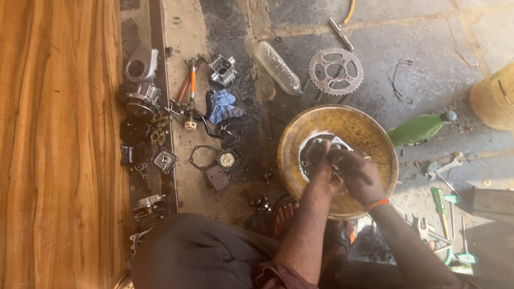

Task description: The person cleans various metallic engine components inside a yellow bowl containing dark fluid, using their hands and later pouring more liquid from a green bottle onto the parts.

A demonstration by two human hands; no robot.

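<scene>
Over the brass basin (369, 131), both hands work: left hand (321, 160) and right hand (357, 172) each grip closed on a dark metal part (320, 145); sprocket (335, 71) just beyond basin.

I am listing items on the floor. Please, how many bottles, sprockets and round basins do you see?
Bottles: 2, one clear, one green
Sprockets: 1
Round basins: 1, under the left hand and right hand
Total: 4
</scene>
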